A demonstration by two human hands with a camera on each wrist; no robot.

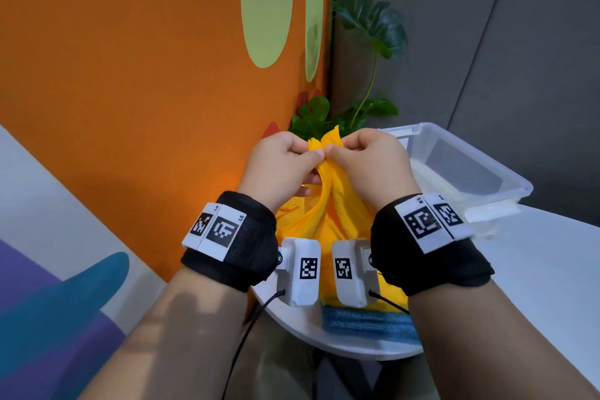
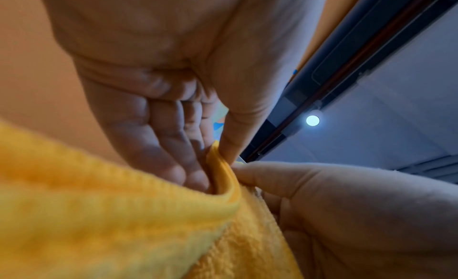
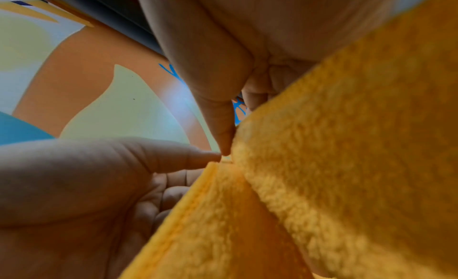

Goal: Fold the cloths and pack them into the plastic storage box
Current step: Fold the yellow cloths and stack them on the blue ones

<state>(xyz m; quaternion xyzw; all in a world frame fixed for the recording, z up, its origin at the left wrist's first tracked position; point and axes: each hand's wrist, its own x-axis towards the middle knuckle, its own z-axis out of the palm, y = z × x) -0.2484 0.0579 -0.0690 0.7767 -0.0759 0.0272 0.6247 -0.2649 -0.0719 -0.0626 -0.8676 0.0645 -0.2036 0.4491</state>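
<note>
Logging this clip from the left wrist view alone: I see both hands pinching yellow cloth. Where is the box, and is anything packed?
Observer: The plastic storage box stands on the white table, beyond the right hand. I see no cloth in it.
Operator: Any other cloths?
Observer: A blue cloth lies on the table under the hanging yellow cloth.
Operator: Is the yellow one folded?
Observer: No; it hangs bunched from the left hand and the right.

the wrists hide most of the yellow cloth [image 1: 328, 217] and the blue cloth's [image 1: 367, 323] far edge beneath it.
</note>
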